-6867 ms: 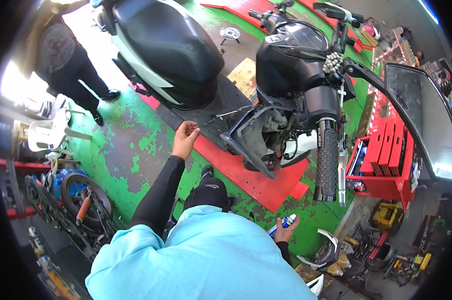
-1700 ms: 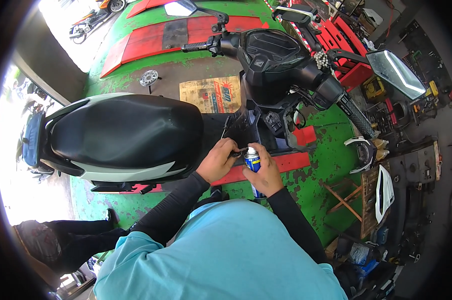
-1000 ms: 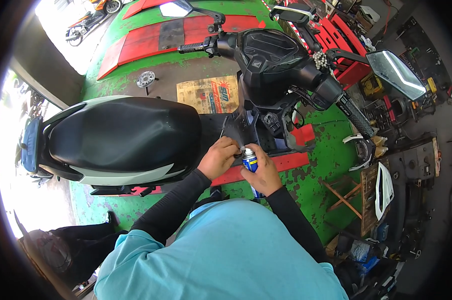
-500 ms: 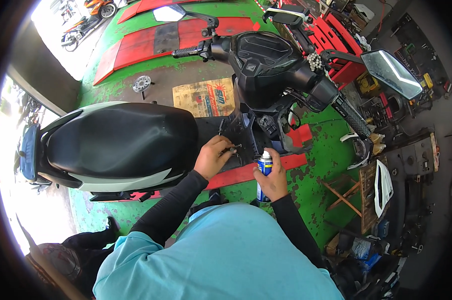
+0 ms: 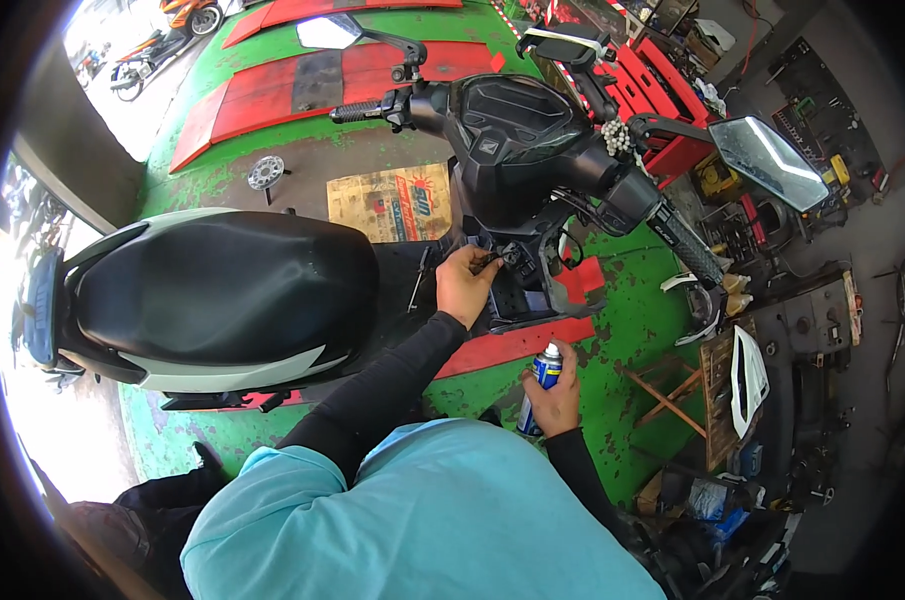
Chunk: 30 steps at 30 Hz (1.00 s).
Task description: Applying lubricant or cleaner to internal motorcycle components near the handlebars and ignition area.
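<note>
The left hand (image 5: 465,283) is closed on a small dark part in the scooter's (image 5: 512,150) open front panel, just below the handlebar. The spray can (image 5: 540,385) is gripped by the right hand (image 5: 555,400), held low, well clear of the panel. Step judged: fitting after lubrication; a steady pinch is needed next.

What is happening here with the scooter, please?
A person stands over a black scooter parked on a green workshop floor. The left hand reaches into the open area below the handlebar and touches a small part there. The right hand holds a blue spray can upright, lower down and away from the scooter.
</note>
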### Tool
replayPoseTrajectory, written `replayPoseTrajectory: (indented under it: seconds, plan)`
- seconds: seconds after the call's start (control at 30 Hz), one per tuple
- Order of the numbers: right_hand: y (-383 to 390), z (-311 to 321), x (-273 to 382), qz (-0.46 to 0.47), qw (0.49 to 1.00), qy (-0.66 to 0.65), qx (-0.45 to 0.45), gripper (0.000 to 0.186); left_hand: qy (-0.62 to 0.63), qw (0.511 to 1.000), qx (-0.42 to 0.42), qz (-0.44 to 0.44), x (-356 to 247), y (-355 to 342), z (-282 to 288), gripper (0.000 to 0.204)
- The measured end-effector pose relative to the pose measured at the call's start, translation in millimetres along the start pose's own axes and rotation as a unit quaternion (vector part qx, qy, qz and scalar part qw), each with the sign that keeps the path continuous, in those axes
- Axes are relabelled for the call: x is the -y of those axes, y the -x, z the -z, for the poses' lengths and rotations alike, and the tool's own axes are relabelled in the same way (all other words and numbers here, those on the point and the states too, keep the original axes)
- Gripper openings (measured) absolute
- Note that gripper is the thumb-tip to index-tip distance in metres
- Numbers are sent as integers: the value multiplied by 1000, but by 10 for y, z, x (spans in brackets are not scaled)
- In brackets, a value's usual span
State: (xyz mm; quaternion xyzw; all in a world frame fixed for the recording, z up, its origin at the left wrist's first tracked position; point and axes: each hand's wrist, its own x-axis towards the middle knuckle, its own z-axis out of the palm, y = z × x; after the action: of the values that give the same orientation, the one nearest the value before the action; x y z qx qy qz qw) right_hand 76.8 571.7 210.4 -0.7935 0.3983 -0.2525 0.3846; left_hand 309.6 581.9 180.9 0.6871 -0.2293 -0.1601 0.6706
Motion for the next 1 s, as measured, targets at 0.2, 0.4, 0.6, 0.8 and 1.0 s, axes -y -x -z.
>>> replayPoseTrajectory:
  seconds: [0.2, 0.4, 0.6, 0.8, 1.0]
  plan:
    - [49, 42, -137, -8, 1000, 16, 0, 58, 22, 999, -37, 19, 137, 24, -90, 18]
    - [112, 57, -209, -11, 1000, 5, 6, 57, 160, 974, -54, 154, 236, 43, -297, 21]
    - [204, 182, -374, -88, 996, -6, 25, 58, 215, 944, 51, 244, 25, -146, -211, 22]
    - [270, 263, -551, -63, 998, 28, 4, 59, 171, 947, 142, 234, 40, -86, -76, 18]
    - [366, 425, -719, -111, 994, 8, -22, 59, 176, 931, 199, 252, 99, -179, -45, 22]
